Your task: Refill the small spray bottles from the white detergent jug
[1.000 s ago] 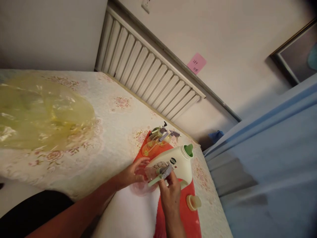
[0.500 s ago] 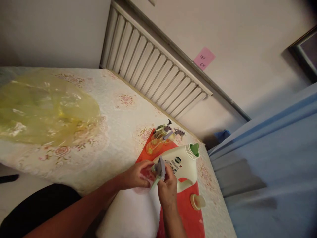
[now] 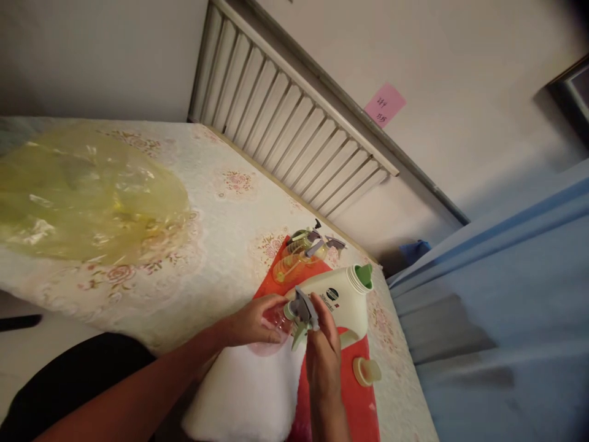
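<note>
My left hand (image 3: pixel 257 320) is wrapped round a clear pinkish spray bottle (image 3: pixel 278 318), tilted with its top to the right. On its neck sits a grey spray head (image 3: pixel 304 308) with a pale green trigger. The fingers of my right hand (image 3: pixel 323 328) are closed on the right end of that head. Just beyond lies a large cream jug (image 3: pixel 343 298) with a green spout in its uncapped mouth. A pale cap (image 3: pixel 367 372) rests on the red mat (image 3: pixel 354 405) to the right of my right hand.
Several more spray bottles (image 3: pixel 294 261) are bunched on the far end of the mat. A yellow plastic bag (image 3: pixel 92 196) covers the left of the flowered tablecloth (image 3: pixel 230 215). White fabric (image 3: pixel 243 393) lies under my hands. A radiator (image 3: pixel 285 116) and a blue curtain (image 3: pixel 497 307) border the table.
My right hand has shifted slightly right, and its fingers have moved to the end of the spray head. The head has turned, so more of its grey top shows. My left hand keeps its grip.
</note>
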Demonstrator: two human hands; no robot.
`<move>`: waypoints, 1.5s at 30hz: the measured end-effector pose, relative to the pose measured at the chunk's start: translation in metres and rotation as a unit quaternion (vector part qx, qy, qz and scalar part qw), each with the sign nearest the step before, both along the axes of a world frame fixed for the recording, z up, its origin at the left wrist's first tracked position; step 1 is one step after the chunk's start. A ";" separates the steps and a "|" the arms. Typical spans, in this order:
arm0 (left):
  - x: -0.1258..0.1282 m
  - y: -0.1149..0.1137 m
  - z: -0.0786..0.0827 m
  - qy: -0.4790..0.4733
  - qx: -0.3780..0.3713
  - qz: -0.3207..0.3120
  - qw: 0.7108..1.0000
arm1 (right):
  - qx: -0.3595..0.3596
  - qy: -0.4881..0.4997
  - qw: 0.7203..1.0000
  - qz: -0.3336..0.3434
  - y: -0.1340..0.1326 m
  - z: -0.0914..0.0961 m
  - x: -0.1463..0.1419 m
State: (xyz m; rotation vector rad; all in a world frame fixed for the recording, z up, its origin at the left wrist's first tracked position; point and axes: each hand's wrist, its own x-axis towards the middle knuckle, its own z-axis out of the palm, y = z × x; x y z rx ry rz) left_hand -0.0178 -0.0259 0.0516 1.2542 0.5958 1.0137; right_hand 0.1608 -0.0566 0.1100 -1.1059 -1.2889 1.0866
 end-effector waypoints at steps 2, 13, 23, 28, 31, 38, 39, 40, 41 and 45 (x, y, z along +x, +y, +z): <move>-0.001 0.000 0.001 0.012 0.000 0.006 1.000 | 0.024 -0.016 0.999 0.018 -0.003 -0.001 0.000; -0.002 -0.001 0.001 0.013 0.023 -0.009 1.000 | 0.061 -0.162 0.984 -0.047 -0.005 0.017 -0.010; -0.003 -0.005 0.011 -0.001 0.021 -0.034 0.999 | 0.063 -0.154 0.980 -0.110 -0.003 0.018 0.002; -0.001 -0.006 0.012 0.017 0.031 -0.023 0.999 | 0.137 -0.251 0.949 -0.131 -0.009 0.021 0.005; 0.000 -0.005 0.009 0.008 0.039 -0.017 0.999 | 0.254 -0.383 0.867 -0.191 -0.014 0.029 0.005; 0.001 -0.003 0.003 0.038 0.060 0.005 0.997 | 0.324 -0.463 0.817 -0.110 -0.014 0.045 0.003; 0.001 -0.003 0.002 0.042 0.064 0.008 0.997 | 0.326 -0.456 0.821 -0.106 -0.012 0.046 0.002; 0.001 -0.002 0.000 0.042 0.067 0.010 0.997 | 0.326 -0.447 0.827 -0.102 -0.011 0.048 0.001; 0.002 -0.002 -0.001 0.040 0.071 0.009 0.997 | 0.323 -0.438 0.833 -0.098 -0.009 0.049 0.000; 0.003 -0.002 -0.005 0.020 0.086 -0.001 0.996 | 0.294 -0.417 0.858 -0.070 -0.004 0.050 -0.007</move>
